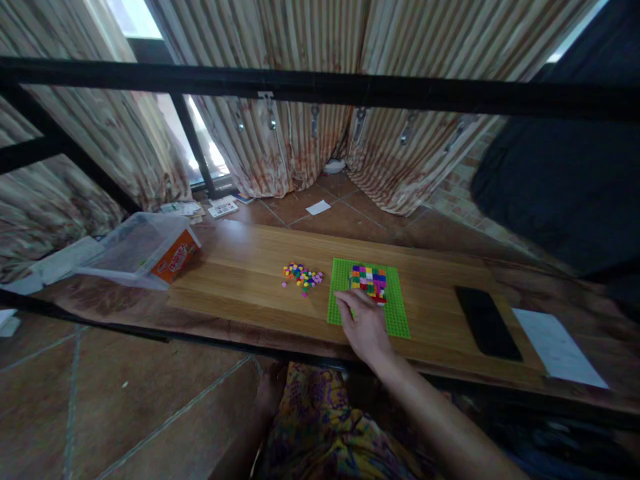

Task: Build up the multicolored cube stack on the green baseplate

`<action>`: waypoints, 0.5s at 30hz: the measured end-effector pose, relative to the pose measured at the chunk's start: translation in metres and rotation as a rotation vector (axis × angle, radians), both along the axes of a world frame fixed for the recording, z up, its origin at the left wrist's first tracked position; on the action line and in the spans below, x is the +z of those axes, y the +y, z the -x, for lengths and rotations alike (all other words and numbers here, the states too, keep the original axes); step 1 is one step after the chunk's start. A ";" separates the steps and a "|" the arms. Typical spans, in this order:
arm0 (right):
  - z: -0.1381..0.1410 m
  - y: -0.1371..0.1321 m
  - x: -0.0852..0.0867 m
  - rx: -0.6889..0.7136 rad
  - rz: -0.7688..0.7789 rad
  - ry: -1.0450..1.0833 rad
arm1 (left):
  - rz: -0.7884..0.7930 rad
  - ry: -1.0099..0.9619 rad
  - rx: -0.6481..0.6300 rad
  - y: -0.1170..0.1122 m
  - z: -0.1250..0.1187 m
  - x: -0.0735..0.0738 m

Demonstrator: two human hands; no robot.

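A green baseplate lies on the wooden board. A patch of small coloured bricks is pressed onto its upper middle. My right hand rests palm down on the plate, thumb stretched out to the left. Its fingertips touch the lower edge of the brick patch by a red brick, and nothing shows in its grip. A loose heap of small coloured bricks lies on the board just left of the plate. My left hand sits low in shadow by my lap, below the board's edge, with its fingers unclear.
A clear plastic tub with an orange label lies on its side at the board's left end. A black phone and a white sheet lie to the right. A black metal bar crosses overhead. Curtains hang behind, with papers on the tiled floor.
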State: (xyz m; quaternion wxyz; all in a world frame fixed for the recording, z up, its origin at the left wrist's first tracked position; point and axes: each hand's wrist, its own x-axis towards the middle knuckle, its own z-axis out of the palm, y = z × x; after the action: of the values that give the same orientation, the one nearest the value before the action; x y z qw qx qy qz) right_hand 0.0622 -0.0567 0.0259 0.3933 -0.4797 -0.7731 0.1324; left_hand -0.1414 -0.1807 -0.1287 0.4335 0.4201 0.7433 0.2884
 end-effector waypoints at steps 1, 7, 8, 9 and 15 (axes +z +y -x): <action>0.009 0.004 -0.003 0.023 0.013 -0.027 | -0.048 -0.010 -0.002 0.000 0.000 -0.002; 0.051 0.044 -0.024 0.150 0.097 -0.175 | -0.174 0.018 -0.059 0.001 0.006 -0.017; 0.056 0.050 -0.027 0.165 0.112 -0.202 | -0.155 0.023 -0.066 0.002 0.008 -0.019; 0.059 0.054 -0.030 0.177 0.129 -0.233 | -0.133 0.028 -0.075 0.002 0.010 -0.020; 0.067 0.064 -0.040 0.213 0.181 -0.410 | -0.066 0.040 -0.126 0.000 0.014 -0.018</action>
State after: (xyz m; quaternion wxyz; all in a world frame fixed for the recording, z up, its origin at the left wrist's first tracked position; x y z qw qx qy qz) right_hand -0.0053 0.0071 -0.0140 0.1675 -0.4456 -0.8680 0.1415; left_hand -0.1554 -0.1802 -0.1466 0.4215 0.4858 0.7141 0.2766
